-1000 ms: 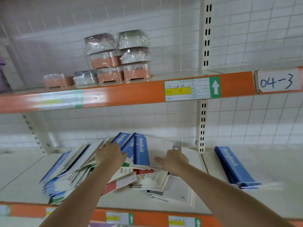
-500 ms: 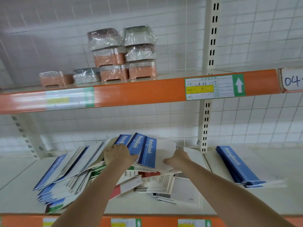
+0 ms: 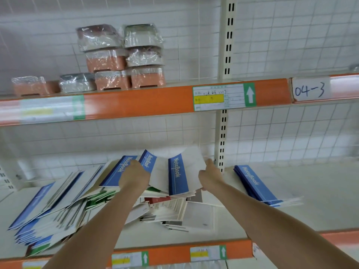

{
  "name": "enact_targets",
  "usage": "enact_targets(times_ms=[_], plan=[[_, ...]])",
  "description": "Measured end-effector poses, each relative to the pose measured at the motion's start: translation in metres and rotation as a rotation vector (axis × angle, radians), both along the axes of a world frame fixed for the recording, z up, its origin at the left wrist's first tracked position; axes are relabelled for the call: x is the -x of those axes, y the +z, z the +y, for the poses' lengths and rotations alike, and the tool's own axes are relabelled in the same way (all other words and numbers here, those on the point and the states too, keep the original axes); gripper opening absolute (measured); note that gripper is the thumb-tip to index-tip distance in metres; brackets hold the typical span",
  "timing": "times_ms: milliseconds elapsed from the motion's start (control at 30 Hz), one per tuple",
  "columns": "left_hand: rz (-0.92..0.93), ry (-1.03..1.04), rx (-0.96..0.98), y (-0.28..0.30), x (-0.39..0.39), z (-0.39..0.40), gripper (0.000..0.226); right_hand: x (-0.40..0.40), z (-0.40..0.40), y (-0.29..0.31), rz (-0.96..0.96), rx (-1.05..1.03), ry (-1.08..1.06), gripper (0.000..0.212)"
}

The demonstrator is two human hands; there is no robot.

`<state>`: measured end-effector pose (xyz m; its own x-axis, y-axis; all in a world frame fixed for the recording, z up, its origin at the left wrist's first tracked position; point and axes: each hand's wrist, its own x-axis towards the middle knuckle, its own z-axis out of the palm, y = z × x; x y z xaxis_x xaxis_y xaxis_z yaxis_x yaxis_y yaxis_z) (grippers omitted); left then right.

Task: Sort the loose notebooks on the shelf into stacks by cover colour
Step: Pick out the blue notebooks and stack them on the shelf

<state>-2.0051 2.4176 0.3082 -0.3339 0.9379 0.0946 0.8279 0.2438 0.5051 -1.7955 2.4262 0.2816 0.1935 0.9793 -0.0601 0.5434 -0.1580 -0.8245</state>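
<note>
A loose heap of notebooks with blue, green and red covers sprawls over the left and middle of the lower shelf. My left hand rests on the fanned blue-and-white notebooks at the top of the heap. My right hand grips the right edge of a blue-and-white notebook, which is tilted up off the heap. A tidy stack of blue notebooks lies to the right of the upright post. Red and green covers peek out beneath the top layer.
A slotted upright post stands at the back between heap and blue stack. The upper shelf with an orange front rail hangs low overhead and carries plastic-wrapped boxes. Wire mesh backs the shelves.
Both hands have reached farther back into the heap. The right hand has taken the edge of a blue-and-white notebook and raised it.
</note>
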Motion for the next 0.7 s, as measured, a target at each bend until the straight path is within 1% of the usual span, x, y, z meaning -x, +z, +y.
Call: enact_targets(times_ms=[67, 100, 167, 267, 333, 433, 567, 700], plan=[[-0.054, 0.0, -0.048, 0.001, -0.01, -0.005, 0.039, -0.018, -0.006, 0.0, 0.034, -0.013, -0.032, 0.052], [-0.079, 0.001, -0.076, 0.001, -0.015, -0.008, 0.039, -0.027, -0.01, 0.0, 0.042, -0.013, -0.043, 0.053], [-0.129, 0.004, -0.13, 0.001, -0.025, -0.012, 0.038, -0.047, -0.015, -0.001, 0.048, -0.034, -0.048, 0.05], [-0.143, 0.017, -0.166, 0.0, -0.041, -0.017, 0.021, -0.078, -0.023, -0.005, -0.001, -0.04, -0.072, 0.044], [-0.162, 0.03, -0.175, -0.001, -0.054, -0.021, 0.02, -0.1, -0.028, -0.009, -0.041, -0.018, -0.093, 0.044], [-0.254, 0.041, -0.182, -0.004, -0.076, -0.029, 0.02, -0.138, -0.036, -0.016, -0.097, -0.008, -0.133, 0.041], [-0.408, 0.06, -0.175, -0.011, -0.11, -0.043, 0.019, -0.183, -0.037, -0.02, -0.111, 0.02, -0.173, 0.037], [-0.473, 0.09, -0.128, -0.027, -0.145, -0.052, 0.017, -0.223, -0.032, -0.027, -0.137, 0.041, -0.199, 0.037]])
